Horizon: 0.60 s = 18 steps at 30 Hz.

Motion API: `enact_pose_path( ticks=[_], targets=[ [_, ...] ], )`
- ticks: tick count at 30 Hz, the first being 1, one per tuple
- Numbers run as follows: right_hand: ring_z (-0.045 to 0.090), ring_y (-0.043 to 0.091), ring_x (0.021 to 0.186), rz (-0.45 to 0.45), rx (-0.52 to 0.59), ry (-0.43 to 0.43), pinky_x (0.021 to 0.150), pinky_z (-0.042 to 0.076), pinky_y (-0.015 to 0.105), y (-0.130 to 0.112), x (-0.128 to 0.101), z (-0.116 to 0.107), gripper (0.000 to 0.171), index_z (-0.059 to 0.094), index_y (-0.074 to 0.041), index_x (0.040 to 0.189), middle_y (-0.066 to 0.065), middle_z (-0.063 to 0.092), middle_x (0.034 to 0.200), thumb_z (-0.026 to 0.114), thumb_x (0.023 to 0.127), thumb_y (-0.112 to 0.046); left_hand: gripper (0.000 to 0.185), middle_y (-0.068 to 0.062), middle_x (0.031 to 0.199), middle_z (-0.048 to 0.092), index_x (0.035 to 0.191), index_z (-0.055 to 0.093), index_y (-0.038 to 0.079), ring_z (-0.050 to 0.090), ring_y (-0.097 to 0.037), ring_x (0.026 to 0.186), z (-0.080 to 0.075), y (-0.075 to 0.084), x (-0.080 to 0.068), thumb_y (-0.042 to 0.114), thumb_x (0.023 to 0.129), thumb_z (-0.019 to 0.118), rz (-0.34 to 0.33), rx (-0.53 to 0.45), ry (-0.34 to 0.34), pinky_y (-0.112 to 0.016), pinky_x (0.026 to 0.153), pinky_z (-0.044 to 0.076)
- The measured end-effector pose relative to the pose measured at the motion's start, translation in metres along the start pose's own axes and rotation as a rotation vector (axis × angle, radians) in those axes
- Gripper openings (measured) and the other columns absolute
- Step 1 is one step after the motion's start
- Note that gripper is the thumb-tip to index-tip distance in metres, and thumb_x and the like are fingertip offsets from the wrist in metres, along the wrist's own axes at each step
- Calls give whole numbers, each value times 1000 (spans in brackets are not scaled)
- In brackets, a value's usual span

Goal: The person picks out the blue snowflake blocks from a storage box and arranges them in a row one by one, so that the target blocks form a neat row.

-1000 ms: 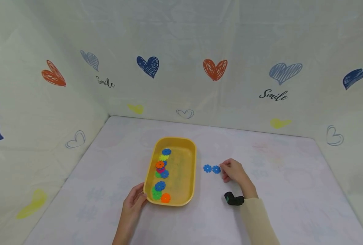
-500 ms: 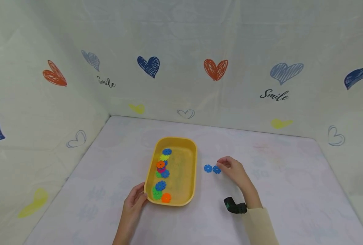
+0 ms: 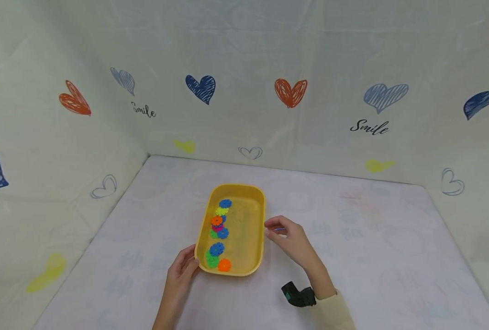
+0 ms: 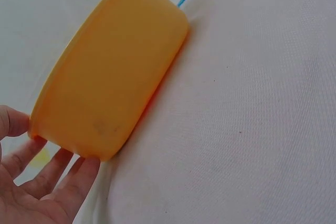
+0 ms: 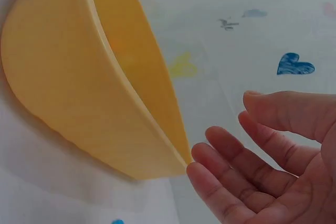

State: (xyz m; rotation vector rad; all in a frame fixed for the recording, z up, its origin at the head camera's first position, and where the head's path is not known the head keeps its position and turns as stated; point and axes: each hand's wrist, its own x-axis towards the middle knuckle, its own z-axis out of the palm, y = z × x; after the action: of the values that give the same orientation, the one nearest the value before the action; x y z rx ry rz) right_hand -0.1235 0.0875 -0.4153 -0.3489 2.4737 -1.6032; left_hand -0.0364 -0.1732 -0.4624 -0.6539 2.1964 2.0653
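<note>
A yellow tray (image 3: pixel 260 215) lies on the table and holds several flat toothed discs (image 3: pixel 218 231) in blue, green, orange, yellow and pink. My left hand (image 3: pixel 183 268) rests with straight fingers (image 4: pixel 63 169) against the tray's near left corner (image 4: pixel 105 93), with the thumb at the rim. My right hand (image 3: pixel 286 234) hovers just right of the tray's right rim (image 5: pixel 131 77), its fingers (image 5: pixel 236 161) loosely curved and holding nothing. A sliver of a blue disc (image 3: pixel 280 228) shows under that hand. A bit of blue (image 5: pixel 118 222) also shows on the table in the right wrist view.
The table is covered in a pale cloth (image 3: pixel 372 247) and enclosed by walls (image 3: pixel 244 91) printed with hearts at the back and on both sides. A black wrist camera (image 3: pixel 297 294) sits on my right forearm.
My right hand has moved left from the two blue discs on the cloth to the tray's right rim and now covers them. The left hand and the tray have stayed put.
</note>
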Motion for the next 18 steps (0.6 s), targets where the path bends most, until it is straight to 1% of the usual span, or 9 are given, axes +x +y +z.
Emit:
enact_pose_path(
  ticks=[3, 6, 8, 12, 14, 18],
  targets=[
    [59, 20, 98, -13, 26, -34, 88, 53, 31, -2, 0, 14, 21, 62, -8, 106, 10, 65, 107, 65, 86, -14, 41, -16, 135, 48, 135, 42, 7, 51, -24, 118, 0, 0, 0, 16, 96, 49, 2, 7, 0, -20, 88, 52],
    [58, 20, 100, -16, 39, -68, 92, 52, 35, -5, 0, 27, 22, 62, -8, 107, 11, 64, 109, 65, 87, -16, 41, -16, 135, 48, 135, 42, 6, 52, -23, 118, 0, 0, -1, 16, 96, 49, 1, 3, 1, -20, 88, 52],
    [58, 23, 102, -30, 55, -92, 93, 51, 39, -8, 0, 34, 24, 61, -6, 108, 13, 63, 110, 64, 87, -17, 41, -16, 136, 47, 135, 42, 6, 52, -22, 118, 0, 0, -1, 16, 96, 49, 2, -2, 1, -20, 88, 51],
    [57, 27, 103, -51, 73, -143, 94, 50, 41, -12, 2, 46, 25, 60, -4, 109, 15, 63, 111, 64, 87, -16, 42, -17, 136, 47, 136, 41, 6, 52, -20, 118, -1, 1, -2, 16, 96, 49, 7, -11, -1, -20, 89, 51],
    [57, 26, 103, -55, 72, -160, 93, 50, 40, -12, 3, 52, 25, 60, -4, 110, 15, 63, 111, 63, 88, -15, 42, -17, 136, 47, 136, 41, 6, 52, -19, 117, -1, 1, -2, 15, 96, 49, 8, -16, -1, -19, 88, 51],
    [57, 26, 103, -63, 75, -196, 93, 50, 41, -13, 5, 63, 25, 60, -3, 110, 15, 63, 110, 63, 88, -13, 42, -17, 137, 46, 136, 41, 5, 51, -22, 119, 0, 1, -2, 15, 96, 48, 4, -17, -2, -20, 89, 51]
  ],
)
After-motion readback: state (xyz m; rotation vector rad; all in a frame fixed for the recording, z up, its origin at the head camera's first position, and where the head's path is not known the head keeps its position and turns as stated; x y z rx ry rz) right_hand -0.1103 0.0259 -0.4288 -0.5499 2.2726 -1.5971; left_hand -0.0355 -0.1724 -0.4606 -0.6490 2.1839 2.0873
